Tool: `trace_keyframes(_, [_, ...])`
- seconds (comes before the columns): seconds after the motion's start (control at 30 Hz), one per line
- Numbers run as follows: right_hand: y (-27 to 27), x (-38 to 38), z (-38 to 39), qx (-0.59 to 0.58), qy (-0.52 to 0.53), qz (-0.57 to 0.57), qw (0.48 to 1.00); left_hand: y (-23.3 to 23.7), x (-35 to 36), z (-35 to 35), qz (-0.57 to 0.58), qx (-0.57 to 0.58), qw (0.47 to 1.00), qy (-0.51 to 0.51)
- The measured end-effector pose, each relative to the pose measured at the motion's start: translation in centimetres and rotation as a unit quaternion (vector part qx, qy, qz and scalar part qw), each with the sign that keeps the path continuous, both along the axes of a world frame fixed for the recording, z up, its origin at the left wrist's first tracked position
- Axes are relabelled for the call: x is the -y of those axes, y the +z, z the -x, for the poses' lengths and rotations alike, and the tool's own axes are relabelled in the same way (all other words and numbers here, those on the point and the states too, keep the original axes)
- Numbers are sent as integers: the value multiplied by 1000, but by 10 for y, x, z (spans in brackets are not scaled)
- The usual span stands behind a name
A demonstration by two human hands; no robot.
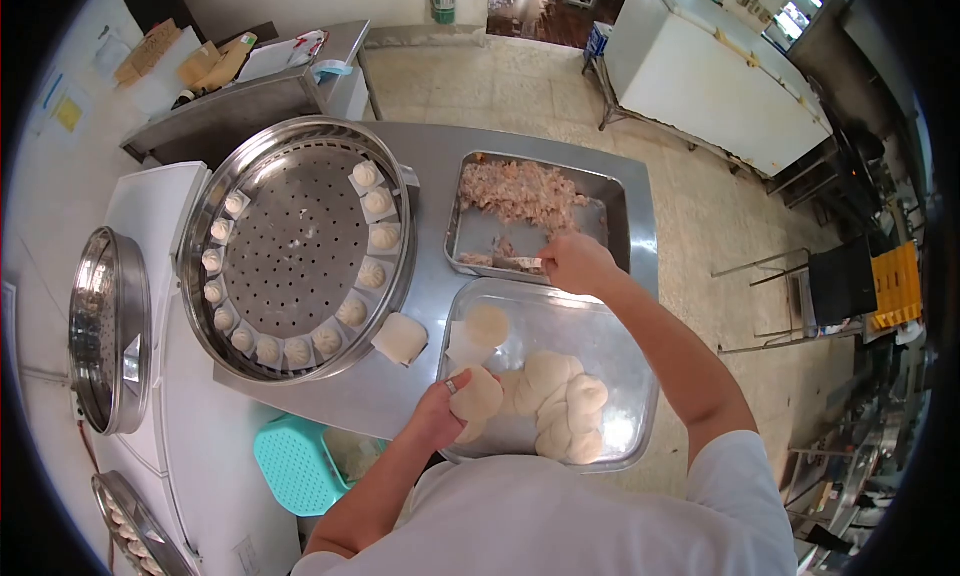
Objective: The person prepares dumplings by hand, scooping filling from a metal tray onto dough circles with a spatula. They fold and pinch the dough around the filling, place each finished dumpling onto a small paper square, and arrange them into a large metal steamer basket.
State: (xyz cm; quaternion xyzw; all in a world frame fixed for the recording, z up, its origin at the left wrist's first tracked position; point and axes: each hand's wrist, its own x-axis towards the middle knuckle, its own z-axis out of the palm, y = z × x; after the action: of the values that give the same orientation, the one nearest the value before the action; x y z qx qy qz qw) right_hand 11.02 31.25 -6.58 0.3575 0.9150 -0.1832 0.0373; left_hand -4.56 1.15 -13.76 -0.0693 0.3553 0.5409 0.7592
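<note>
A round dough wrapper (477,395) rests in my left hand (436,417), gripped at its edge over the tray of dough. My right hand (580,263) is closed around a small flat filling spatula (524,263), whose blade dips into the near side of the metal filling pan (617,216). Pinkish minced filling (520,190) is heaped toward the far side of that pan. In the clear-looking shallow tray (625,416) lie another round wrapper (487,326) and a pile of dough pieces (562,406). A stack of white paper squares (400,338) sits left of the tray.
A large perforated steamer tray (295,246) stands on the steel table (432,211), pleated buns (371,273) on papers round its rim. A turquoise basket (298,466) is below the table edge. Further steamer trays (100,326) stand at left. A white chest freezer (700,76) is behind right.
</note>
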Motion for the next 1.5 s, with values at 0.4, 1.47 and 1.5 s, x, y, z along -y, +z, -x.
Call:
trace_keyframes(0.4, [-26, 24, -31, -254, -130, 122, 951, 21, -55, 16, -4, 0, 996, 93])
trace_keyframes(1.47, [-9, 141, -60, -170, -179, -178, 953, 14, -193, -9, -38, 3, 974, 223])
trace_keyframes(1.5, [-15, 141, -59, -188, -194, -163, 949, 15, -193, -10, -29, 1, 971, 239])
